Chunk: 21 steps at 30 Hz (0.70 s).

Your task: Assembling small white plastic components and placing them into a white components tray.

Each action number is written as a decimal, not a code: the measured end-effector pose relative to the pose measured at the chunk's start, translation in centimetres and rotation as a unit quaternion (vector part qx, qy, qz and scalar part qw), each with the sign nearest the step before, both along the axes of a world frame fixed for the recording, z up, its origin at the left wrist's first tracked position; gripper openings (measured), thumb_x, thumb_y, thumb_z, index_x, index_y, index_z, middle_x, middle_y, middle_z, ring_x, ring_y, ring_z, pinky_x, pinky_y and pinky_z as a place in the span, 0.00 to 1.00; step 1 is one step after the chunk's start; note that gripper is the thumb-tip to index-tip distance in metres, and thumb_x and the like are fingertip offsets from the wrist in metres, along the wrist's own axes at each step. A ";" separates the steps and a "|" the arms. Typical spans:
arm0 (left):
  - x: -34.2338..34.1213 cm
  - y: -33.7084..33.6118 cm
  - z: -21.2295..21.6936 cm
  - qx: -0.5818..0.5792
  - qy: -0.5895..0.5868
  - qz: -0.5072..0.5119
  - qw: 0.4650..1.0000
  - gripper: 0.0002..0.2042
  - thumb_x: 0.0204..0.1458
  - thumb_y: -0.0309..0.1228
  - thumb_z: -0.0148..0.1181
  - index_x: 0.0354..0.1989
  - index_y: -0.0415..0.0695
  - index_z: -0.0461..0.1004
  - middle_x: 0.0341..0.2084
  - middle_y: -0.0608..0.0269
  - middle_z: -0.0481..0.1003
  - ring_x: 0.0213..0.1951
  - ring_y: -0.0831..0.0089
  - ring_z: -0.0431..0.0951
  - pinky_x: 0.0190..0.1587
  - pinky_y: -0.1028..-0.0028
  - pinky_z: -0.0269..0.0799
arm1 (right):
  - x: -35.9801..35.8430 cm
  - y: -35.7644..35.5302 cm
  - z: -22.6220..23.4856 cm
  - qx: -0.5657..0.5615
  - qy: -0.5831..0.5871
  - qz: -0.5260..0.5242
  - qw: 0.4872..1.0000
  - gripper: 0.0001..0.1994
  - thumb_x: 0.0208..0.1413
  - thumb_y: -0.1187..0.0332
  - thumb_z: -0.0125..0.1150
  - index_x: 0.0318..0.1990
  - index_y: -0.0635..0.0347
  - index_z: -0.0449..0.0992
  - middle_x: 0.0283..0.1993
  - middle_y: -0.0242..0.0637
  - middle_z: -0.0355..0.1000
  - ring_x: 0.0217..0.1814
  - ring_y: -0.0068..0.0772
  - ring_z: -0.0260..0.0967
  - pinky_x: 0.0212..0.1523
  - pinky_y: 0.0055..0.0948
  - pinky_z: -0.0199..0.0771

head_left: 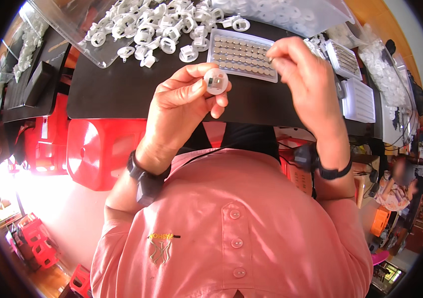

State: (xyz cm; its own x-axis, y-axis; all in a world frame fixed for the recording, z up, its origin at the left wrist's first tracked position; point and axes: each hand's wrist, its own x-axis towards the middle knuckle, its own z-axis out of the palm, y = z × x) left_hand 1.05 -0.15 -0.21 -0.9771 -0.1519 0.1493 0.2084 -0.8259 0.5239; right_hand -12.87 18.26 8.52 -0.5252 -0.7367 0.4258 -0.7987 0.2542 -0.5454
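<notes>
My left hand (184, 97) is closed on a round white plastic piece (216, 81), held up between thumb and fingers above the table's front edge. A small recess with metal and a dark green part shows in its face. My right hand (303, 74) pinches a small button cell (270, 60), mostly hidden by the fingertips. That hand hovers at the right side of a clear tray (213, 63) holding rows of silver button cells (241, 52). Behind my left hand, many loose white plastic pieces (168, 45) lie heaped on the dark table (117, 94).
A clear bin (84, 42) lies tipped behind the heap. Another bin with white parts (281, 12) stands at the back. On the right are a second cell tray (343, 58), a white ridged tray (358, 101) and bagged white parts (383, 72). A red stool (104, 154) stands below left.
</notes>
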 end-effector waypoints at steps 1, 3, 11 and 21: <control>-0.1 -0.1 0.0 -0.005 -0.004 0.002 1.000 0.14 0.60 0.28 0.59 0.52 0.35 0.75 0.42 0.43 0.78 0.37 0.60 0.80 0.35 0.67 0.74 | 1.4 -0.3 -0.2 -0.021 -0.003 0.016 1.000 0.03 0.64 0.74 0.54 0.42 0.62 0.73 0.31 0.39 0.73 0.28 0.34 0.70 0.33 0.27 0.71; -0.2 -0.1 -0.1 0.019 0.008 -0.011 1.000 0.14 0.60 0.28 0.59 0.53 0.35 0.74 0.43 0.45 0.78 0.39 0.60 0.80 0.40 0.65 0.76 | 4.1 -1.1 -0.4 -0.042 0.006 0.058 0.997 0.02 0.64 0.75 0.56 0.41 0.63 0.73 0.33 0.39 0.75 0.32 0.33 0.76 0.34 0.28 0.73; -0.6 1.0 1.0 0.015 -0.038 0.059 0.997 0.14 0.61 0.30 0.59 0.53 0.38 0.72 0.44 0.51 0.77 0.47 0.62 0.78 0.53 0.65 0.75 | 7.8 -4.8 -4.7 -0.104 0.213 0.153 0.959 0.05 0.46 0.70 0.59 0.29 0.60 0.69 0.28 0.36 0.63 0.26 0.34 0.69 0.22 0.33 0.69; -0.9 1.3 0.5 0.025 -0.049 0.085 0.995 0.13 0.62 0.28 0.57 0.53 0.36 0.71 0.45 0.52 0.77 0.46 0.62 0.78 0.49 0.66 0.76 | 6.0 -4.0 -5.0 -0.174 0.213 0.079 0.958 0.12 0.46 0.74 0.59 0.41 0.59 0.75 0.33 0.37 0.70 0.27 0.38 0.70 0.23 0.34 0.69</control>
